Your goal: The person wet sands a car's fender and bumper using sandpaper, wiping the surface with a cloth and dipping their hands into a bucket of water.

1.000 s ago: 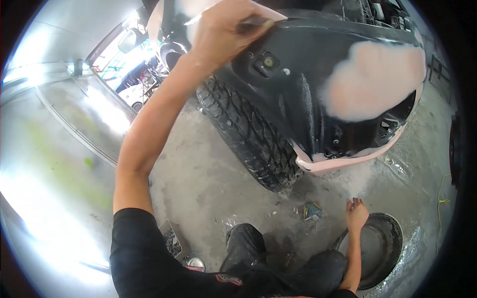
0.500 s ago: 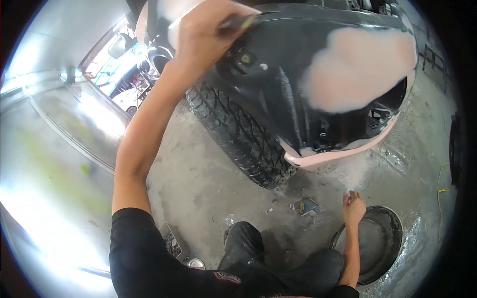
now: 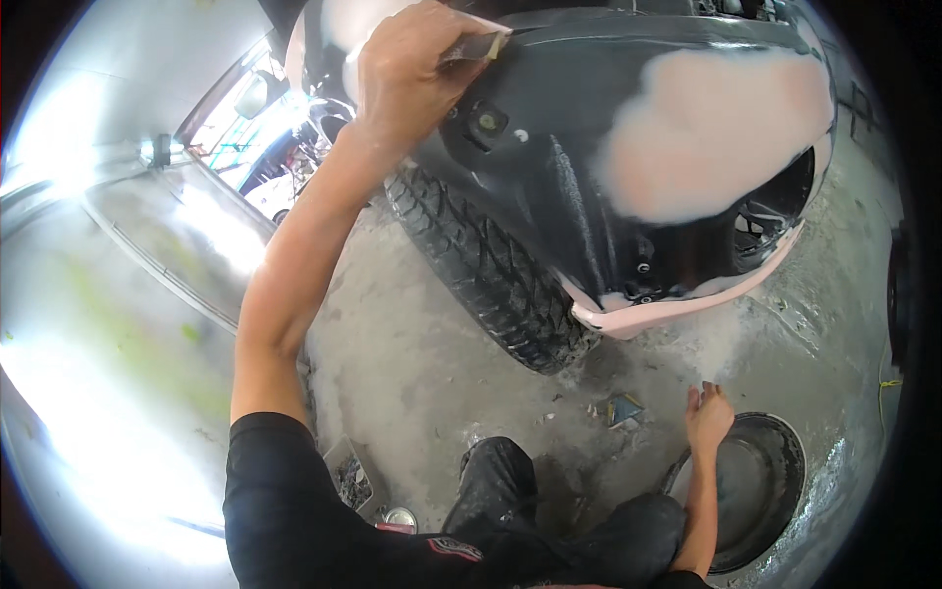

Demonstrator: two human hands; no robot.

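Observation:
My left hand is raised to the upper edge of a car's front fender. Its fingers are closed round a dark grey piece of sandpaper with a yellowish edge. The black fender bears a large pale pink filler patch and a whitish streak. Low on the right, my right hand hangs beside a round black basin. Its fingers curl loosely, the thumb stands apart, and I see nothing in it.
Below the fender stands a knobby tyre, and a pink lower trim juts out beside it. A small dark scrap lies on the wet concrete floor. A box of bits and a tin stand at lower left.
The whole view has shifted slightly, so things sit a little further right. My left hand stays at the fender's upper edge with the sandpaper. My right hand stays near the basin.

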